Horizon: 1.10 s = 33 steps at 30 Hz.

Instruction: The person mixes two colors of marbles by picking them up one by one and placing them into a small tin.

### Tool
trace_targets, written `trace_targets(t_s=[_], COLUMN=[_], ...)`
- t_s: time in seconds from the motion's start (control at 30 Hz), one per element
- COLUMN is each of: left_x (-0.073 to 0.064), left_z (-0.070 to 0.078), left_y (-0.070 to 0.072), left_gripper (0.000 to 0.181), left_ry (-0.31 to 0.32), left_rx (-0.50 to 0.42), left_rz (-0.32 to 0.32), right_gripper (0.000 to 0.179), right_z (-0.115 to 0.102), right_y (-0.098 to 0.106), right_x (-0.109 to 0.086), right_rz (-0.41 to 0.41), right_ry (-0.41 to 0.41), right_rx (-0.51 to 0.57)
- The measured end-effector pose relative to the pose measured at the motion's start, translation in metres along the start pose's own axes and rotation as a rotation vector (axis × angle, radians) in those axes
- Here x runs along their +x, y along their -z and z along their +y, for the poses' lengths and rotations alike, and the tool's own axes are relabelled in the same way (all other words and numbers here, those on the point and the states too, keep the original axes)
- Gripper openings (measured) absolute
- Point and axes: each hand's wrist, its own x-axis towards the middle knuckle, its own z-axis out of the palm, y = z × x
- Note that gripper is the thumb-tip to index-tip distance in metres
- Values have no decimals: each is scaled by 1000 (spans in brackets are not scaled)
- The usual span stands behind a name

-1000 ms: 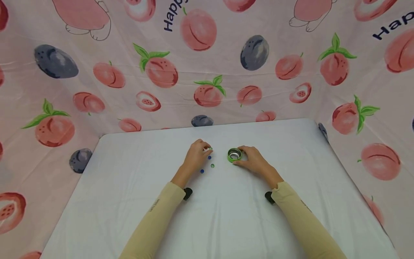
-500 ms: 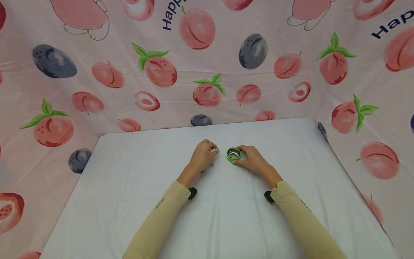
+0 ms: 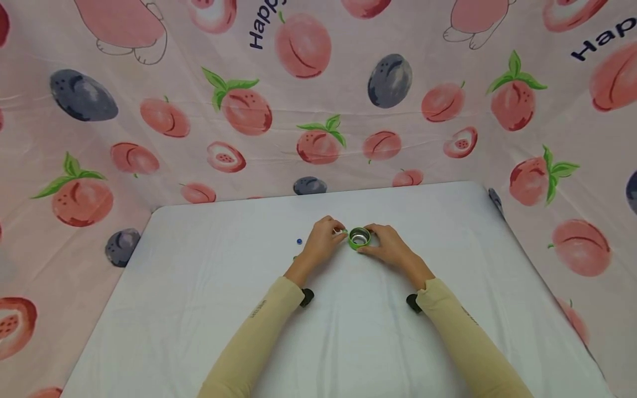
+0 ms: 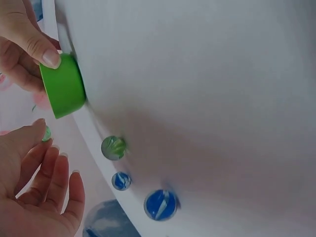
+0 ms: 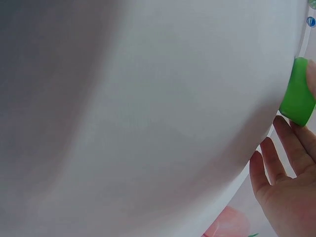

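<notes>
Head and left wrist views: a green marble (image 4: 47, 134) is pinched by the left hand (image 3: 320, 241), just beside a green cup (image 4: 67, 90) that the right hand (image 3: 390, 246) grips toward the table's (image 3: 368, 342) far edge; three loose marbles (image 4: 161, 205) lie nearby.

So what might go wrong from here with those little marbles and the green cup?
The left hand pinches a small green marble just beside the green cup; it might slip and miss the opening.

Three more marbles, a green one, a small blue one and a larger blue one, lie loose on the table, so a bump could send them rolling.

The right hand grips the cup; a jerk might tip it.
</notes>
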Motion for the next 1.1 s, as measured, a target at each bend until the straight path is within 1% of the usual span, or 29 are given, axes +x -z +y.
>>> trace_targets(t_s=[0.13, 0.23, 0.3, 0.4, 0.5, 0.7, 0.87, 0.97, 1.1], left_x=[0, 1, 1, 2, 1, -1, -1, -1, -1], left_z=[0, 0, 0, -1, -2, -2, -4, -4, -3], left_y=[-4, -7, -9, -13, -16, -20, -23, -23, -22], left_gripper=[15, 15, 15, 15, 15, 16, 16, 16, 16], left_ry=[-9, -26, -35, -38, -21, 6, 10, 9, 12], left_rx=[-57, -112, -132, -135, -139, -194, -208, -215, -214], left_rz=[16, 28, 33, 31, 37, 43, 49, 52, 51], right_gripper=[58, 57, 57, 57, 56, 56, 55, 55, 56], right_z=[0, 0, 0, 1, 3, 3, 4, 3, 4], right_y=[1, 1, 1, 0, -1, -1, -1, -1, 0], right_x=[-1, -1, 0, 1, 2, 1, 1, 1, 3], right_rz=[-2, 0, 3, 6, 9, 9, 22, 18, -1], right_ry=[-8, -10, -3, 8, 23, 30, 58, 52, 17], right_rx=[1, 6, 7, 6, 5, 1, -14, -8, 5])
